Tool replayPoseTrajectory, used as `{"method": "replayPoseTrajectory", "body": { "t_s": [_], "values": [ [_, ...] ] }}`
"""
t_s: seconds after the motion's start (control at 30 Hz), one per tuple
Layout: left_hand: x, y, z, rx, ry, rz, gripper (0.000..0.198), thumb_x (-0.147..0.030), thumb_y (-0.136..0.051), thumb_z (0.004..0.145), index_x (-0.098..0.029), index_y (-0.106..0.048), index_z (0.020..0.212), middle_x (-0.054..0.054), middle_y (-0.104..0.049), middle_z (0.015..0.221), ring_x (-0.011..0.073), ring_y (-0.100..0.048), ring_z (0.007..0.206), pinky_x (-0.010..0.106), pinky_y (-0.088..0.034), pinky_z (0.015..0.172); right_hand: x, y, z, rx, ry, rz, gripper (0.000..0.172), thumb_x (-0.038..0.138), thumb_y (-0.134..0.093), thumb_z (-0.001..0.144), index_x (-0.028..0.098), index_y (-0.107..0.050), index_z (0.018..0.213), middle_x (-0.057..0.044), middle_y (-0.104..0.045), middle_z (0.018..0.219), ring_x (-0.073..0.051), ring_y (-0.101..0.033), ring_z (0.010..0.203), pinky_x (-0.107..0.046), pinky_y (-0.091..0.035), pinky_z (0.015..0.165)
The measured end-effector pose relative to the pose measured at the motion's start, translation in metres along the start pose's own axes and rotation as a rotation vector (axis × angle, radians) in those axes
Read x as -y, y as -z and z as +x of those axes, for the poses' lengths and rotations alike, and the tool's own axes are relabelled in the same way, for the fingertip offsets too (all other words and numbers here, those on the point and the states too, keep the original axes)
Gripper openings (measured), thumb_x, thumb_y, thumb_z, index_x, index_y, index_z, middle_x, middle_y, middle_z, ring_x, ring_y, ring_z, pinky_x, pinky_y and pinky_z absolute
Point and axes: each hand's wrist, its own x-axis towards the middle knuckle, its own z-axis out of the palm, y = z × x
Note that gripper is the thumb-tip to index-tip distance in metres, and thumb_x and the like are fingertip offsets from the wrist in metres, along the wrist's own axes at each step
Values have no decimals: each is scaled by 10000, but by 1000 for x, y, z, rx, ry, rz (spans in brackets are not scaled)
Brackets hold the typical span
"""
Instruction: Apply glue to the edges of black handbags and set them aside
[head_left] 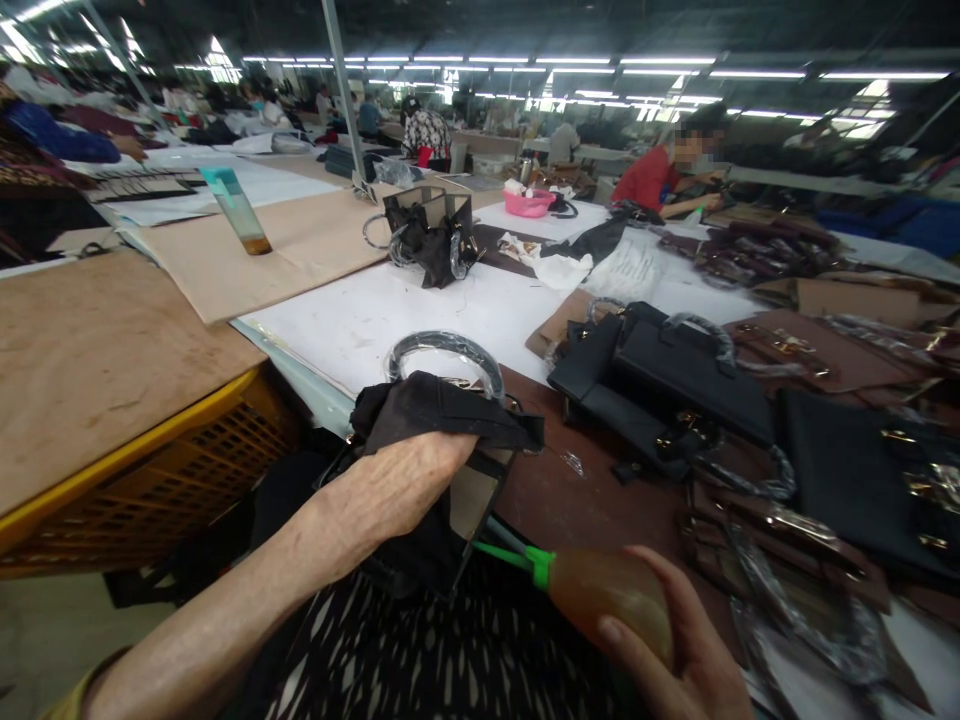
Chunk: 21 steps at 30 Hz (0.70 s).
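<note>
A black handbag (427,560) rests in front of me at the table edge, its plastic-wrapped handle (450,345) standing up. My left hand (409,475) reaches into the bag under a black fabric flap (442,405); its fingers are hidden there. In my right hand (667,640) is a squeeze bottle (611,595) of brown liquid, lying on its side. The bottle's green nozzle (517,556) points left, its tip at the bag's lower edge beside a beige panel (472,495).
Black handbags (660,370) and brown handbags (795,570) crowd the right. Another black bag (431,230) stands farther back, near a tilted bottle (238,212) and a pink basin (527,203). A yellow crate (187,470) is at left. A person in red (646,180) works across.
</note>
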Motion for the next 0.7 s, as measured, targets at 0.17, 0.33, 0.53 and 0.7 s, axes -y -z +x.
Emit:
{"method": "replayPoseTrajectory", "body": {
  "t_s": [0.17,0.33,0.53,0.7],
  "values": [
    [-5,14,6,33,2,-47,534,-46,-359,852,-247,-291,1343,34,-508,1271,175,-504,1140,270,-440,937,-7,-8,25,-73,172,-115,556,544,-615,705,220,-476,1134,-23,-613,952,-229,-610,798,-284,-490,689],
    [-1,24,14,39,48,-52,465,-97,-396,853,-273,-347,1280,27,-556,1188,202,-563,1049,275,-484,823,-20,-13,50,-105,505,-294,508,457,-621,763,204,-434,1163,-64,-583,1031,-227,-616,842,-288,-512,701],
    [8,42,39,-56,10,-104,238,-215,-407,875,-235,-461,1106,36,-585,1069,199,-557,1011,273,-456,795,-16,-4,61,-174,959,-349,474,185,-468,880,240,-332,1330,-99,-416,1302,-241,-472,1133,-330,-419,897],
    [11,52,54,-66,9,-89,153,-236,-400,864,-209,-503,974,45,-599,961,206,-582,907,288,-458,739,-3,20,65,-351,939,-214,516,215,-604,801,268,-432,1284,-79,-454,1299,-292,-487,1109,-410,-435,876]
  ]
}}
